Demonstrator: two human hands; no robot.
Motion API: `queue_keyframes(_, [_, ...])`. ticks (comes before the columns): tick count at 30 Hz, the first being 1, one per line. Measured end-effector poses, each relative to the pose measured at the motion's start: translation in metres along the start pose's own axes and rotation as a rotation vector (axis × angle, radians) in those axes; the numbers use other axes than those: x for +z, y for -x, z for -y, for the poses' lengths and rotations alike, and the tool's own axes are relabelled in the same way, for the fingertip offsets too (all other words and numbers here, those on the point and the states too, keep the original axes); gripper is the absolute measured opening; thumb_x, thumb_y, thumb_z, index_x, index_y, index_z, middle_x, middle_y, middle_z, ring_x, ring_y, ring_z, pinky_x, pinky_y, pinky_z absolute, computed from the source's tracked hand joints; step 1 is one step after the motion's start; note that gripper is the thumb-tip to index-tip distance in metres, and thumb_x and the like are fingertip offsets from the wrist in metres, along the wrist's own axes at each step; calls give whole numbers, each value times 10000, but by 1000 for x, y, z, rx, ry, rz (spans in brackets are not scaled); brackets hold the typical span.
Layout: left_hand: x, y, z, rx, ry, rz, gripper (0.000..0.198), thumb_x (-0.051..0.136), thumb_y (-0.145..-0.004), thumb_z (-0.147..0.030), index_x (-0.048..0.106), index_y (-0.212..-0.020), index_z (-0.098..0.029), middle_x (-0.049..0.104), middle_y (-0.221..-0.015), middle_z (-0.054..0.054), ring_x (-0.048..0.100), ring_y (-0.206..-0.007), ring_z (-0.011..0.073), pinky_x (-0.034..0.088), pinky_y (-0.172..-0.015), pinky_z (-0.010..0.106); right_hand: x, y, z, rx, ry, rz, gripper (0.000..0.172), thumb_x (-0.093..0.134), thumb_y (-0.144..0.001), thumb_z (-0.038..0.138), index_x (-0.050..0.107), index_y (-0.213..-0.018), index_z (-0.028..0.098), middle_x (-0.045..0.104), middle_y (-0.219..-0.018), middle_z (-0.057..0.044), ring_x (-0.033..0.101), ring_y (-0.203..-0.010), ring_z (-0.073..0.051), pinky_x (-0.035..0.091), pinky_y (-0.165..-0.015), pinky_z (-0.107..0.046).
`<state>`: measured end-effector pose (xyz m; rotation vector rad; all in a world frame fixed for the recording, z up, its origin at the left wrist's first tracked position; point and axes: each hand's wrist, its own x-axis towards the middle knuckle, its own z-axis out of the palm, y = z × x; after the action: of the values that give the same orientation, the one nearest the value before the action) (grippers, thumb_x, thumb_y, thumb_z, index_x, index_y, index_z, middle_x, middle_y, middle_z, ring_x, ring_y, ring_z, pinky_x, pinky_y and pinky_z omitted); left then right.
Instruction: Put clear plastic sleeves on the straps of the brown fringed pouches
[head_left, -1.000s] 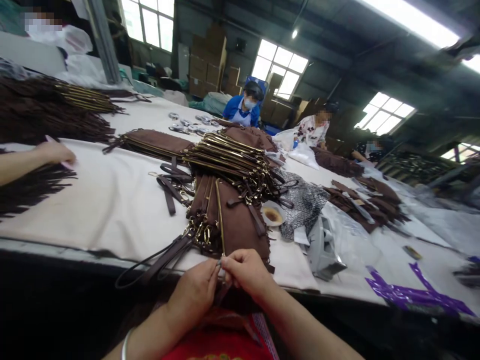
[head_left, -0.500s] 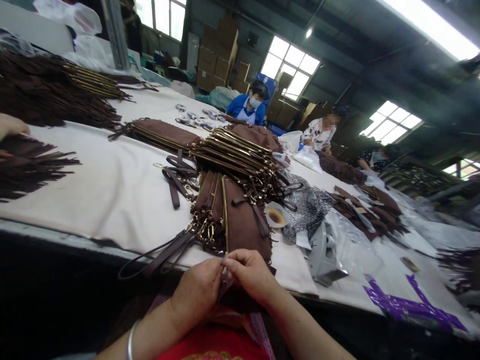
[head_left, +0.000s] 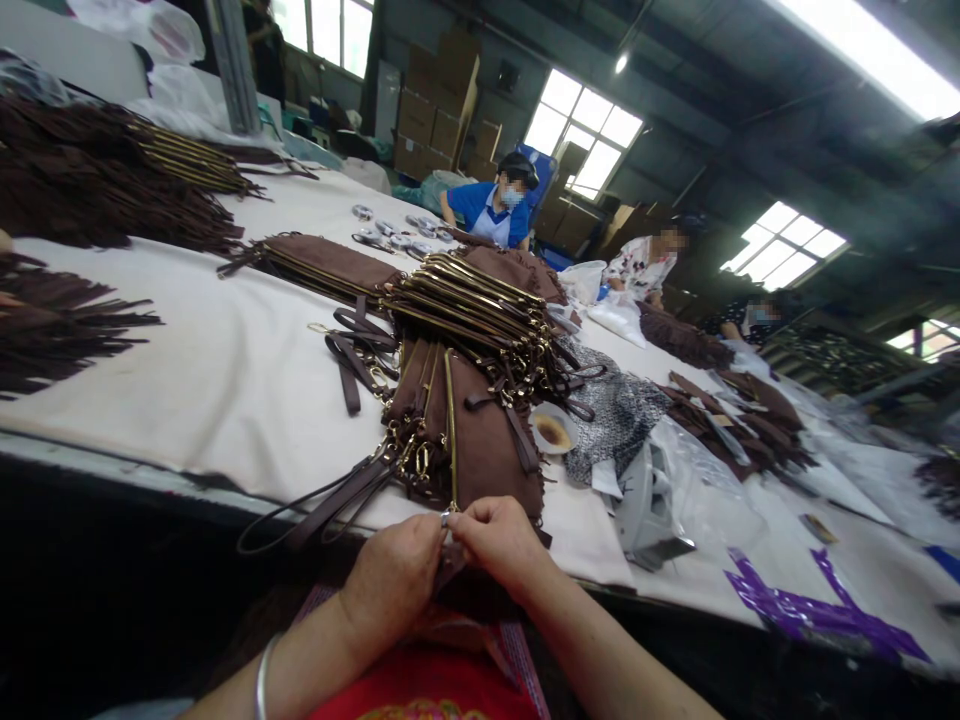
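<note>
My left hand and my right hand meet at the table's near edge, fingers pinched together on the zipper end of a brown suede pouch. The pouch lies on top of a small heap of like pouches, its gold zipper running away from me. Brown wrist straps trail off the heap to the left over the white table cover. What the fingertips hold beyond the zipper end is too small to make out.
A larger stack of pouches with gold zippers lies behind. Fringed brown pieces sit at the left. A small cup, a grey tool, clear bags and purple strips lie to the right. Other people work at the far side.
The view has lifted slightly. Another person's hand at the left edge has pulled out of sight. My hands stay pinched on the zipper end, barely shifted.
</note>
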<state>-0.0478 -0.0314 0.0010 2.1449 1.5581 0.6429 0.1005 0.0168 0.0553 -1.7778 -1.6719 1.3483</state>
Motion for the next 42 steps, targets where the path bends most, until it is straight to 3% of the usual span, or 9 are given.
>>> queue_keyframes(6, [0, 0, 2, 79, -140, -84, 166, 387, -893, -162, 519, -797, -193, 606, -700, 63, 579, -606, 204, 433, -562, 288, 6, -7, 1, 8, 173, -96, 313, 629, -708, 382, 589, -493, 159, 503, -450, 21, 442, -467, -100, 287, -438, -215])
queue_keyframes(10, [-2, 3, 1, 129, -159, -188, 97, 451, -884, -229, 515, -823, -190, 586, -689, 48, 577, -582, 194, 452, -540, 274, 10, -12, 1, 22, 189, -116, 331, 626, -696, 400, 548, -477, 164, 430, -435, 42, 398, -460, -90, 254, -424, -213])
queue_keyframes(15, [-4, 4, -2, 154, -152, -261, 267, 497, -871, -411, 521, -964, -162, 605, -726, 72, 594, -591, 214, 472, -533, 291, 12, -17, -4, 19, 172, -116, 372, 617, -709, 436, 508, -467, 176, 405, -431, 46, 373, -436, -85, 214, -402, -217])
queue_keyframes(17, [-5, 3, -3, 169, -141, -258, 329, 511, -856, -438, 512, -1017, -151, 618, -750, 85, 606, -611, 224, 478, -544, 299, 11, -16, -6, 13, 158, -113, 382, 619, -716, 441, 514, -464, 174, 418, -421, 41, 380, -426, -84, 213, -398, -215])
queue_keyframes(21, [-8, 1, -1, 152, -167, -186, 102, 467, -875, -273, 522, -875, -187, 617, -733, 68, 595, -618, 209, 463, -563, 290, 7, -6, -6, 80, -44, 10, 255, 596, -735, 329, 595, -544, 160, 523, -434, 24, 399, -374, -75, 254, -381, -198])
queue_keyframes(25, [-5, -1, 3, 93, -149, -67, 220, 348, -899, -147, 540, -801, -189, 614, -727, 70, 584, -641, 212, 438, -588, 303, 4, 6, -10, 84, -239, 86, 152, 567, -713, 231, 677, -683, 131, 636, -539, -9, 397, -339, -58, 258, -345, -182])
queue_keyframes(29, [-7, -3, -1, 58, 49, -33, 308, 290, -957, -209, 550, -793, -197, 605, -755, 56, 571, -696, 201, 411, -660, 310, 7, 11, -13, 99, -318, 18, 182, 569, -697, 230, 696, -748, 109, 644, -553, -12, 396, -329, -53, 259, -326, -175])
queue_keyframes(38, [-14, -11, -19, -342, 687, -35, 311, 453, -901, -388, 541, -673, -196, 562, -653, 10, 514, -630, 167, 366, -586, 277, 18, 14, -21, 48, -441, -83, 171, 583, -696, 239, 671, -758, 106, 661, -574, -31, 434, -383, -68, 314, -379, -183])
queue_keyframes(42, [-8, -9, -24, -649, 1257, 79, 317, 542, -819, -501, 499, -723, -202, 321, -512, -93, 233, -405, 72, 178, -394, 202, 21, 14, -22, -22, -359, -149, 161, 564, -711, 217, 685, -717, 111, 692, -626, -61, 563, -515, -121, 412, -487, -211])
